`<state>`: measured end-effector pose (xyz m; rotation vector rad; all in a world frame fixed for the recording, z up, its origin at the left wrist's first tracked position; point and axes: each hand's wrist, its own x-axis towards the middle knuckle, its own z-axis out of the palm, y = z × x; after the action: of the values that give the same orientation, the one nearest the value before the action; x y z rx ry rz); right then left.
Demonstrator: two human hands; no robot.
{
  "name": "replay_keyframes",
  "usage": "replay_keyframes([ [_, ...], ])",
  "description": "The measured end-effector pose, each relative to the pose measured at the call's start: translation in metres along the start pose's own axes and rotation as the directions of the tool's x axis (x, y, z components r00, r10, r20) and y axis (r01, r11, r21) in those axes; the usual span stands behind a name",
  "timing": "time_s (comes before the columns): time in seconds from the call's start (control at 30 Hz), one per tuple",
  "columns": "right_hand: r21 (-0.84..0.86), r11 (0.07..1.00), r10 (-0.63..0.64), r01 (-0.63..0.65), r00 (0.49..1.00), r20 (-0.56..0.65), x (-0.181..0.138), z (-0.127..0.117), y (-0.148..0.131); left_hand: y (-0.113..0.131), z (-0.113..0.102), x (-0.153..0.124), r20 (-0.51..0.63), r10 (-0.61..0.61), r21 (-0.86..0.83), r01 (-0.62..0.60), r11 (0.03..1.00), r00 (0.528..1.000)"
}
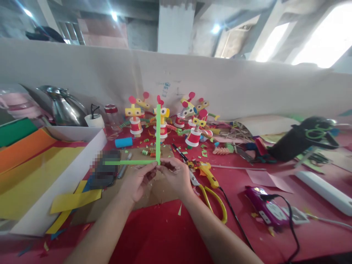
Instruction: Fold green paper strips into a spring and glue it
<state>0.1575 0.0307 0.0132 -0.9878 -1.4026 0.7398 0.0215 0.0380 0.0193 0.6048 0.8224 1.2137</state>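
Two narrow green paper strips [158, 132] meet at a right angle, one standing upright and the other pointing left. My left hand [143, 179] pinches them near the corner, thumb and fingers closed. On the same joint, my right hand [174, 174] closes its fingertips from the right side. Both hands are above a brown cardboard sheet [162, 190]. Behind the strips stand several paper-cup figures [192, 137] with yellow tube heads and folded spring arms. Short folded paper springs [152, 151] lie on the cardboard.
At left is a white box [93, 146] of coloured paper, with a pixelated dark object [106, 172] beside it. A yellow glue gun [209, 174], yellow-handled scissors [217, 205] and a purple power strip [268, 209] lie at right. A steel jug [64, 110] stands behind the box.
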Motion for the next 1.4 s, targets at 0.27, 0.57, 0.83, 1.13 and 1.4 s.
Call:
replay_keyframes([
  [0.27,0.318,0.891,0.300,-0.324,0.946,0.124,0.010,-0.006,-0.005,0.003,0.006,-0.006,-0.014,0.009,0.170,-0.007,0.985,1.000],
  [0.57,0.449,0.786,0.354,-0.424,0.905,0.234,0.010,-0.006,0.006,0.003,0.005,-0.002,-0.111,-0.004,0.206,0.027,0.978,0.994],
  [0.83,0.342,0.859,0.316,-0.382,0.919,0.234,0.011,-0.007,0.010,0.001,0.006,-0.002,-0.151,0.025,0.145,-0.003,0.989,0.988],
  [1.13,0.145,0.984,0.091,-0.105,0.991,0.102,0.009,-0.006,0.005,-0.007,0.011,-0.004,-0.132,0.097,0.072,-0.088,0.993,0.986],
  [1.4,0.125,0.990,0.048,-0.060,0.994,0.100,0.007,-0.006,0.004,-0.009,0.011,-0.004,-0.095,0.150,0.060,-0.144,0.988,0.984],
])
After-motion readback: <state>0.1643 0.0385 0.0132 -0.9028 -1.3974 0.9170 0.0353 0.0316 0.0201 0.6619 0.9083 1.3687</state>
